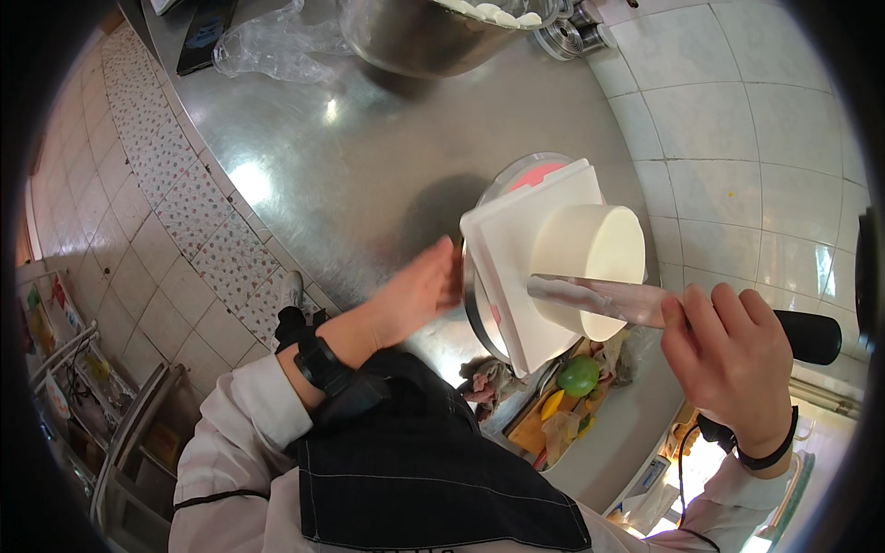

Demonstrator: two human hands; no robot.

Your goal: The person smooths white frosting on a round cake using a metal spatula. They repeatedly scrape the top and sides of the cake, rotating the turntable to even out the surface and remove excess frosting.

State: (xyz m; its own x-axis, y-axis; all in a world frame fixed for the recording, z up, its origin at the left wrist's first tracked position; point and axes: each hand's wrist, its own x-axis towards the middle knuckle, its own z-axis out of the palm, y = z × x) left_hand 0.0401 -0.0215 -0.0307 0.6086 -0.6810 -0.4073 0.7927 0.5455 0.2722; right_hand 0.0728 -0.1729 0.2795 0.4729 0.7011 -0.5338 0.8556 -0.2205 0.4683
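A round cake coated in smooth white cream (577, 238) stands on a square white cake board (501, 235). The board rests on a round turntable (476, 318) with a metallic rim, and a patch of pink (538, 174) shows beneath it. My right hand (733, 359) grips an icing spatula; its cream-smeared blade (608, 297) lies across the cake's side, and the black handle sticks out behind my fingers. My left hand (425, 290), blurred, is at the turntable's left rim, its fingertips partly hidden there.
A large metal bowl (429, 38) with white pieces and a crumpled clear plastic bag (283, 48) are at the table's far end. Beside the tiled wall (712, 124) stand metal piping tips or rings (570, 34). Near my apron lie a rag (491, 387) and a green mango-like fruit (578, 375).
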